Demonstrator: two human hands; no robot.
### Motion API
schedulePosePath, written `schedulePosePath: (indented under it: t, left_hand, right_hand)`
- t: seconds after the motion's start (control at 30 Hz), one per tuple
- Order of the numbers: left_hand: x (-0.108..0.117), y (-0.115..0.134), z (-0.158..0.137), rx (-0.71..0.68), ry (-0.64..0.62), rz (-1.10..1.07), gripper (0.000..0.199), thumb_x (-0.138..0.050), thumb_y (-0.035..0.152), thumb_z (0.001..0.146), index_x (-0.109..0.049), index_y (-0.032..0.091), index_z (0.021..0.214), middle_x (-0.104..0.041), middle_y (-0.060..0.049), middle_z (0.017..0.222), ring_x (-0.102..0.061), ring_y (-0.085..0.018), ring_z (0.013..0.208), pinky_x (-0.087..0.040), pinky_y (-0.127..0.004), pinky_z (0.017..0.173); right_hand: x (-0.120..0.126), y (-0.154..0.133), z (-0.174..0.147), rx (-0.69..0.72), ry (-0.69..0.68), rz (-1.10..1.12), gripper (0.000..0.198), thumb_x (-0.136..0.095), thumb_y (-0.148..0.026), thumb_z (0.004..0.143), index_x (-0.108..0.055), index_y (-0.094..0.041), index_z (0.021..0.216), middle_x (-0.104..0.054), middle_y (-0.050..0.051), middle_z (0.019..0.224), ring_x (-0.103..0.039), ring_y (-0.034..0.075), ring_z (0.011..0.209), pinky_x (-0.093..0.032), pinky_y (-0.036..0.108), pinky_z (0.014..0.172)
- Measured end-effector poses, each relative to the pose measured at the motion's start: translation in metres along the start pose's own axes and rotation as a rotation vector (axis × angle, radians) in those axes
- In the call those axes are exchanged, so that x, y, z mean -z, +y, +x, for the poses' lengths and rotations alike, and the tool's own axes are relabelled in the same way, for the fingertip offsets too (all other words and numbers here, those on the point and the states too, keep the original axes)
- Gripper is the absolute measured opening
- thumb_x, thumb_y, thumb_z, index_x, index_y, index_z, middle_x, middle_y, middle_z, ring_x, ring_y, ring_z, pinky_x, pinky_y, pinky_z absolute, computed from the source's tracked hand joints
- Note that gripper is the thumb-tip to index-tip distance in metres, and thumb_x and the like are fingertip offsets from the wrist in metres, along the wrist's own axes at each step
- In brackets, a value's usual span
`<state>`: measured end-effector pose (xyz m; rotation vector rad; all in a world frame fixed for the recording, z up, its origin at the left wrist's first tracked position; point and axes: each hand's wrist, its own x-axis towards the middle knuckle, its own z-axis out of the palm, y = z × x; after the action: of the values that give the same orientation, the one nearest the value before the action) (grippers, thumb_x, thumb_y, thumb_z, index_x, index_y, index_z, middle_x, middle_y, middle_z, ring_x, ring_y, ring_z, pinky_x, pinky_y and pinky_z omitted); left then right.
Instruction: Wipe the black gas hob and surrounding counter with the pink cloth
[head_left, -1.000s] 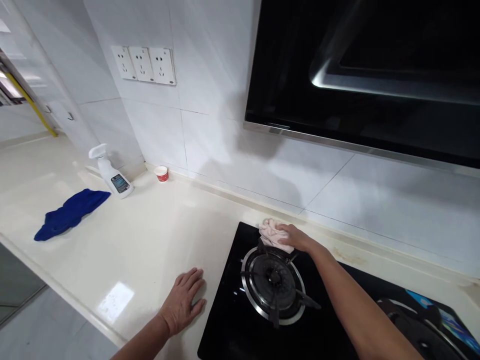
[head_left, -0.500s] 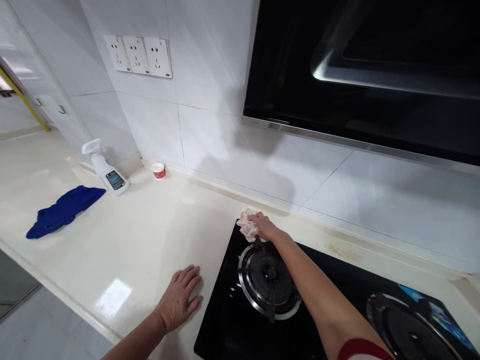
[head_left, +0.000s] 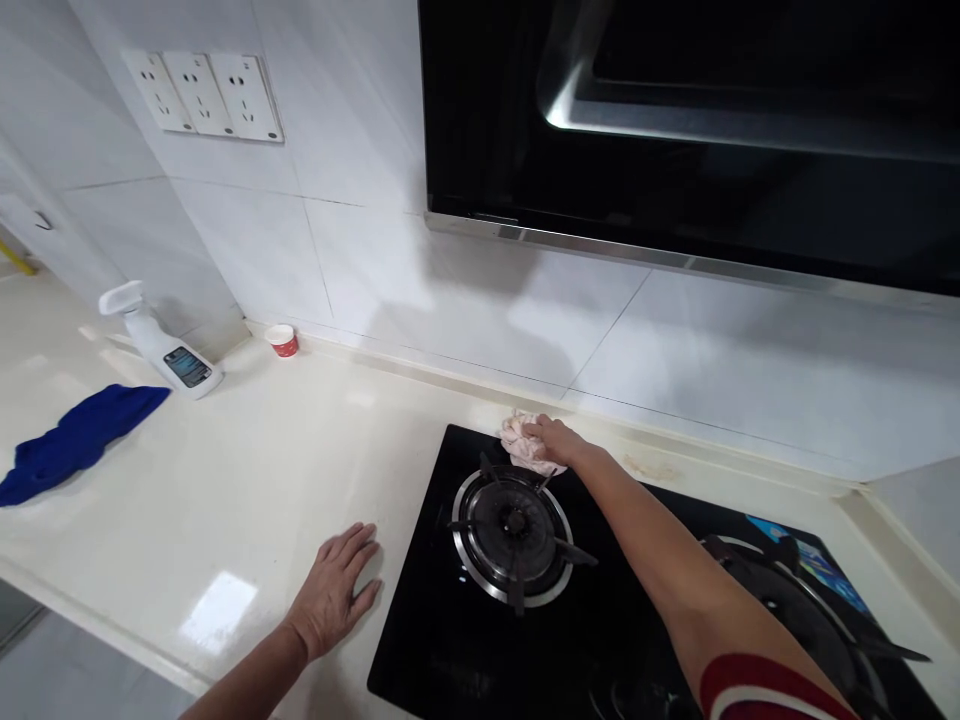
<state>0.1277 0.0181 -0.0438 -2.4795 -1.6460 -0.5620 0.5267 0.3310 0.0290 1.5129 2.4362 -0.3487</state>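
Cloth (head_left: 525, 443), pale pink and crumpled, lies at the back left of the hob (head_left: 442, 640), behind the left burner (head_left: 514, 535). The right hand (head_left: 556, 440) grips it, fingers curled around part of the bunched fabric. The left hand (head_left: 334, 590) rests palm down on the counter (head_left: 300, 450), open, fingers slightly spread, holding nothing, near the hob's left edge. Farther left are a blue rag (head_left: 79, 435), a spray bottle (head_left: 176, 358) and 1 small cup (head_left: 283, 342); 3 sockets (head_left: 201, 95) line the wall.

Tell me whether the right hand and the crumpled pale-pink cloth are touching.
Touching. The head view shows the right hand gripping the cloth, with no gap between them.
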Motion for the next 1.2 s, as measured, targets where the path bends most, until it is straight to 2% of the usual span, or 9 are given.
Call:
schedulePosePath:
  t: [0.17, 0.27, 0.4, 0.53, 0.7, 0.87, 0.97, 1.07, 1.2]
  left_hand:
    - [-0.003, -0.003, 0.000, -0.009, 0.020, -0.007, 0.040, -0.058, 0.039, 0.094, -0.059, 0.020, 0.128, -0.062, -0.011, 0.141, -0.053, -0.027, 0.133, -0.047, -0.042, 0.102]
    - [-0.004, -0.004, 0.000, -0.009, 0.013, -0.012, 0.039, -0.057, 0.040, 0.094, -0.060, 0.021, 0.128, -0.062, -0.010, 0.141, -0.053, -0.027, 0.134, -0.047, -0.042, 0.102]
    - [-0.007, -0.007, 0.001, -0.009, 0.012, -0.018, 0.039, -0.057, 0.042, 0.094, -0.061, 0.021, 0.127, -0.062, -0.011, 0.141, -0.054, -0.027, 0.134, -0.047, -0.043, 0.102]
    - [-0.011, -0.010, 0.001, -0.006, 0.009, -0.019, 0.039, -0.056, 0.043, 0.094, -0.062, 0.021, 0.126, -0.061, -0.011, 0.142, -0.054, -0.028, 0.133, -0.047, -0.044, 0.102]
    - [-0.014, -0.012, 0.002, 0.013, -0.031, -0.011, 0.040, -0.054, 0.046, 0.094, -0.062, 0.022, 0.125, -0.061, -0.011, 0.142, -0.054, -0.029, 0.134, -0.047, -0.045, 0.102]
    - [-0.017, -0.014, 0.003, 0.029, -0.034, -0.013, 0.040, -0.053, 0.048, 0.094, -0.062, 0.023, 0.124, -0.060, -0.011, 0.143, -0.053, -0.030, 0.133, -0.047, -0.047, 0.102]
    - [-0.019, -0.015, 0.003, 0.026, -0.031, -0.014, 0.041, -0.052, 0.049, 0.094, -0.062, 0.023, 0.124, -0.060, -0.012, 0.143, -0.053, -0.030, 0.134, -0.046, -0.047, 0.102]
    - [-0.020, -0.016, 0.004, 0.018, -0.025, -0.008, 0.041, -0.051, 0.048, 0.095, -0.062, 0.022, 0.124, -0.060, -0.012, 0.143, -0.053, -0.031, 0.133, -0.046, -0.047, 0.102]
    - [-0.018, -0.015, 0.005, 0.014, -0.028, -0.010, 0.041, -0.051, 0.046, 0.095, -0.062, 0.021, 0.125, -0.060, -0.013, 0.143, -0.053, -0.031, 0.133, -0.046, -0.048, 0.102]
  right_hand:
    - [-0.015, 0.023, -0.048, -0.137, -0.021, -0.040, 0.051, -0.065, -0.027, 0.085, -0.057, -0.034, 0.134, -0.047, 0.009, 0.133, -0.049, 0.027, 0.117, -0.041, 0.035, 0.092]
    - [-0.028, 0.026, -0.077, -0.238, -0.026, -0.033, 0.054, -0.062, -0.035, 0.090, -0.050, -0.036, 0.142, -0.043, 0.011, 0.139, -0.050, 0.028, 0.121, -0.041, 0.037, 0.093]
    - [-0.047, 0.025, -0.123, -0.372, -0.046, 0.001, 0.060, -0.059, -0.040, 0.092, -0.043, -0.033, 0.149, -0.044, 0.015, 0.141, -0.058, 0.028, 0.115, -0.043, 0.038, 0.091]
    - [-0.071, 0.007, -0.176, -0.433, -0.072, 0.039, 0.061, -0.053, -0.042, 0.095, -0.039, -0.030, 0.152, -0.047, 0.016, 0.140, -0.061, 0.027, 0.114, -0.044, 0.035, 0.089]
    - [-0.091, -0.033, -0.227, -0.441, -0.088, 0.069, 0.059, -0.051, -0.044, 0.095, -0.040, -0.032, 0.151, -0.049, 0.015, 0.141, -0.061, 0.028, 0.115, -0.045, 0.035, 0.085]
    - [-0.086, -0.075, -0.245, -0.422, -0.047, 0.027, 0.054, -0.052, -0.040, 0.094, -0.048, -0.029, 0.147, -0.052, 0.016, 0.138, -0.059, 0.028, 0.114, -0.045, 0.035, 0.085]
    - [-0.081, -0.095, -0.246, -0.396, -0.011, 0.027, 0.053, -0.058, -0.039, 0.091, -0.052, -0.033, 0.143, -0.052, 0.013, 0.139, -0.056, 0.029, 0.119, -0.044, 0.035, 0.088]
    - [-0.077, -0.106, -0.248, -0.332, 0.010, 0.036, 0.054, -0.062, -0.035, 0.088, -0.054, -0.036, 0.142, -0.051, 0.012, 0.141, -0.053, 0.030, 0.123, -0.044, 0.035, 0.090]
    - [-0.074, -0.116, -0.250, -0.253, 0.017, 0.067, 0.053, -0.063, -0.031, 0.086, -0.057, -0.029, 0.138, -0.052, 0.013, 0.140, -0.053, 0.030, 0.123, -0.045, 0.036, 0.092]
